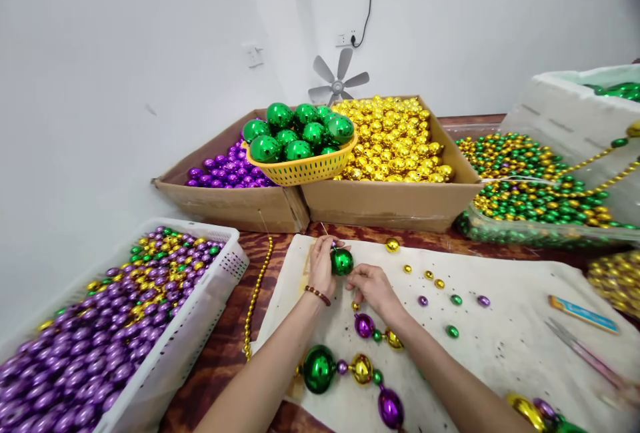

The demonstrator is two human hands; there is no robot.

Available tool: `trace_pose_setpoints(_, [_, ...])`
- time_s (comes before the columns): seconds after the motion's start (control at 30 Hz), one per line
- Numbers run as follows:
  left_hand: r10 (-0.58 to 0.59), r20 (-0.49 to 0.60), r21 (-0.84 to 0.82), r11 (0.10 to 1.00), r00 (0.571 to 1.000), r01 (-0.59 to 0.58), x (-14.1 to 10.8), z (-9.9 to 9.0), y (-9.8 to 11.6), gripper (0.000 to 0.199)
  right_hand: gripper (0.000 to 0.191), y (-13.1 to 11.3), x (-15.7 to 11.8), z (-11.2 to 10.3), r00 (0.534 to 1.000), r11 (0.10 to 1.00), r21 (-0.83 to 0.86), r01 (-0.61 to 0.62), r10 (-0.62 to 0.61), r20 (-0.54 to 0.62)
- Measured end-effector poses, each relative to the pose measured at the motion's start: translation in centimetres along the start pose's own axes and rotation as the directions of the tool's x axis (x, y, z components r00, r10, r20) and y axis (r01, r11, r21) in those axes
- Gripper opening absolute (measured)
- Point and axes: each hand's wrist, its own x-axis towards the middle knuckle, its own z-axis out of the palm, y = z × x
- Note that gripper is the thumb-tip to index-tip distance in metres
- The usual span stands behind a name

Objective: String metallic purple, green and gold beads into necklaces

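Head view: left hand (pixel 324 261) grasps a green ball (pixel 343 262) at the centre of the frame, below the yellow basket (pixel 306 170). Right hand (pixel 373 290) is just beside it, fingers pinched together; whether they grip anything cannot be determined. Strung beads (pixel 365 326) lie at lower centre on white cloth (pixel 480 293).

Reddish-brown beaded bracelet (pixel 317 296) on left wrist (pixel 323 282)

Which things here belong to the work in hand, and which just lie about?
Likely in use:
- green ball, in the left hand
- right hand, close beside it
- strung beads
- cloth

Apparently just lying about:
- scissors
- orange-and-blue strip
- background fan
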Motion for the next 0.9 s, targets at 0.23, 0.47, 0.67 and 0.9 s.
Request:
trace_pose_setpoints(0.23, [0.053,0.071,0.123,0.991,0.996,-0.062,1.0,0.6,-0.7,0.023,0.013,-1.3,0.6,-2.6,1.000,1.000,-0.024,0.013,-0.013,0.001])
trace_pose_setpoints(0.47, [0.047,0.278,0.330,0.933,0.959,-0.142,-0.7,0.9,0.1,0.012,0.021,-5.2,3.4,-3.7,0.985,0.986,0.045,0.163,-0.160,-0.059])
trace_pose_setpoints(0.67, [-0.023,0.381,0.423,0.893,0.924,-0.152,-1.4,0.6,0.2,0.011,0.029,-6.9,4.5,-4.7,0.965,0.961,0.161,0.223,-0.194,-0.178])
trace_pose_setpoints(0.9, [-0.053,0.436,0.470,0.865,0.898,-0.178,-1.2,-0.1,0.2,0.013,0.026,-6.5,3.4,-5.9,0.971,0.945,0.238,0.222,-0.194,-0.136])
